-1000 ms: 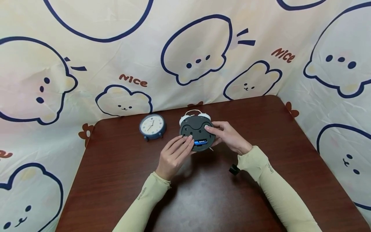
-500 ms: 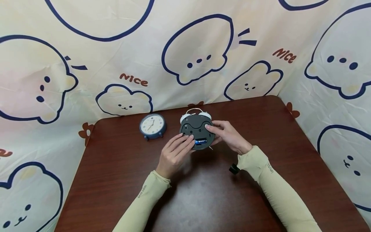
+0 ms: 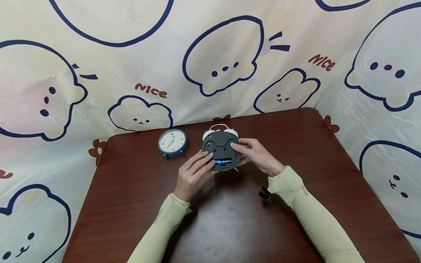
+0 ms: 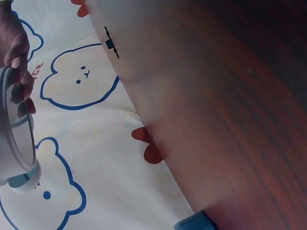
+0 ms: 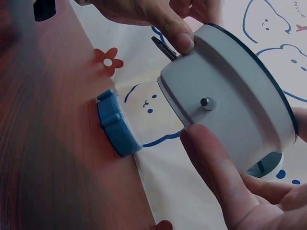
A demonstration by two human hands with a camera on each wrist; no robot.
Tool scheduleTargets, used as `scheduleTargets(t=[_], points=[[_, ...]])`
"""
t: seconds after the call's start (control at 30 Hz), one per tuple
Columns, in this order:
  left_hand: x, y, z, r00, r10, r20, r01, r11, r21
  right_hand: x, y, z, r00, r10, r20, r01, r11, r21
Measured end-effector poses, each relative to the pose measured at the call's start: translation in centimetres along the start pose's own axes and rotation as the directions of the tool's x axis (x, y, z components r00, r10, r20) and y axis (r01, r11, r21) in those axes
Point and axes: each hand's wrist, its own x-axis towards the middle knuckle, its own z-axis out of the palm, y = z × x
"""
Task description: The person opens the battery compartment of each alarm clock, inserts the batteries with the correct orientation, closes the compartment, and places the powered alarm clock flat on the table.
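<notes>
Both hands hold a white twin-bell alarm clock (image 3: 220, 148), its dark back turned up in the head view. A blue battery (image 3: 223, 161) lies in the uncovered battery slot low on that back. My left hand (image 3: 194, 175) grips the lower left side, fingers across the back beside the battery; its thumb (image 5: 182, 40) presses the white casing near a small metal foot (image 5: 164, 48) in the right wrist view. My right hand (image 3: 258, 155) grips the right side, thumb on the back and fingers around the front. The left wrist view catches only part of the clock (image 4: 19, 139).
A round blue clock (image 3: 172, 142) stands face-up and tilted to the left on the brown table (image 3: 131, 204). Behind the table's back edge hangs a cream cloth (image 3: 227, 44) printed with cartoon figures; it also covers the sides.
The alarm clock and both hands have shifted slightly left. My left fingers have moved off the battery's left end, so more of the battery shows.
</notes>
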Motion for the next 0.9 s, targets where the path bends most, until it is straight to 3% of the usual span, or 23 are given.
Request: scheduleTargets(t=[0.47, 0.6, 0.7, 0.8, 0.87, 0.9], points=[[-0.12, 0.12, -0.17, 1.000, 0.023, 0.009, -0.023, 0.999, 0.031, -0.06, -0.35, 0.29, 1.000, -0.009, -0.007, 0.009, 1.000, -0.008], [-0.29, 0.11, -0.24, 1.000, -0.009, 0.027, 0.009, 1.000, 0.002, 0.01, -0.24, 0.28, 1.000, -0.002, -0.004, 0.002, 1.000, -0.011], [-0.36, 0.08, -0.46, 0.997, -0.070, 0.043, 0.071, 0.997, -0.035, 0.11, -0.04, 0.21, 1.000, 0.007, -0.005, -0.007, 1.000, -0.013], [-0.28, -0.02, -0.74, 0.982, -0.177, 0.061, 0.183, 0.978, -0.098, 0.11, 0.10, 0.12, 1.000, 0.008, -0.011, -0.008, 1.000, -0.015], [-0.17, -0.06, -0.87, 0.957, -0.278, 0.084, 0.288, 0.945, -0.153, 0.09, 0.16, 0.11, 1.000, 0.007, -0.013, -0.007, 1.000, -0.015], [-0.07, -0.02, -0.92, 0.935, -0.338, 0.102, 0.352, 0.918, -0.181, 0.10, 0.20, 0.11, 1.000, 0.008, -0.014, -0.008, 1.000, -0.015]])
